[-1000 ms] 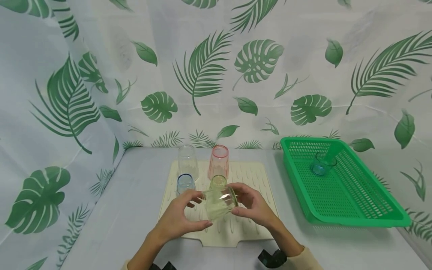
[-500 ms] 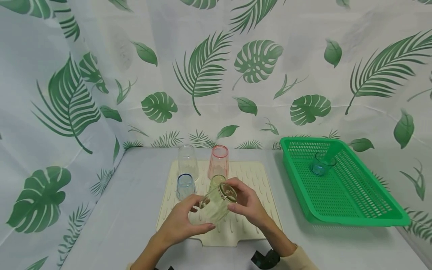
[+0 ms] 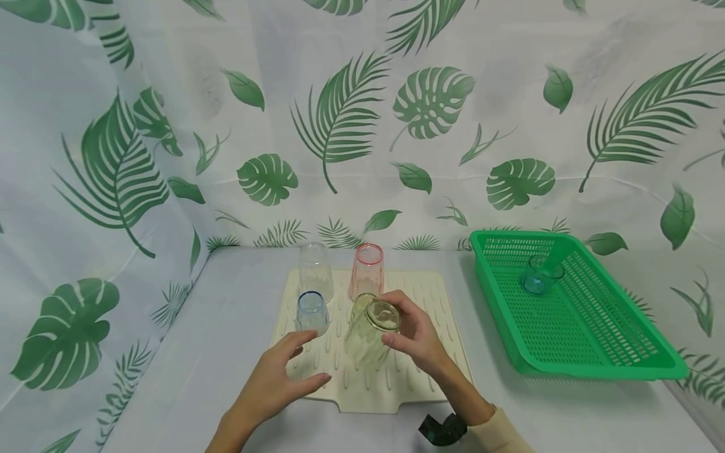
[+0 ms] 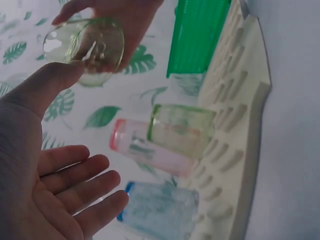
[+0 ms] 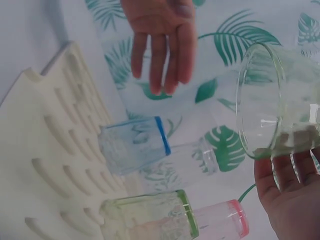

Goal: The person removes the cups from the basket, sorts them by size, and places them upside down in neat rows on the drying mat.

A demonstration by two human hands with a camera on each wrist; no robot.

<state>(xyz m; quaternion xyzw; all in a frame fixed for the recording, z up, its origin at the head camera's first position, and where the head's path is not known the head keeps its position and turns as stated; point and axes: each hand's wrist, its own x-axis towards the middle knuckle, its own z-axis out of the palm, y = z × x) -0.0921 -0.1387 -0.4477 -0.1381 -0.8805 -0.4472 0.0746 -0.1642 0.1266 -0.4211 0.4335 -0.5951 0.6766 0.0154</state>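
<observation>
My right hand (image 3: pixel 416 333) grips a yellow-green drinking glass (image 3: pixel 367 346) near its base, above the cream drying mat (image 3: pixel 421 377). The glass is tilted, its mouth pointing down in the right wrist view. My left hand (image 3: pixel 274 377) is off the glass, thumb and fingers spread, with nothing in it. In front of that hand, a blue-rimmed glass (image 3: pixel 311 314) stands on the mat. Partly hidden behind the held glass is another yellow-green glass (image 4: pixel 181 131). A pink-rimmed glass (image 3: pixel 367 274) and a tall clear glass (image 3: pixel 315 277) stand farther back.
A green plastic basket (image 3: pixel 589 371) sits on the table (image 3: pixel 187 352) at the right, with a bluish glass (image 3: pixel 535 277) inside. A leaf-patterned curtain (image 3: pixel 351 207) hangs behind and to the left.
My left hand has let go of the yellow-green glass and moved left. My right hand has turned the glass from nearly sideways to mouth down, its base now facing up toward the head camera.
</observation>
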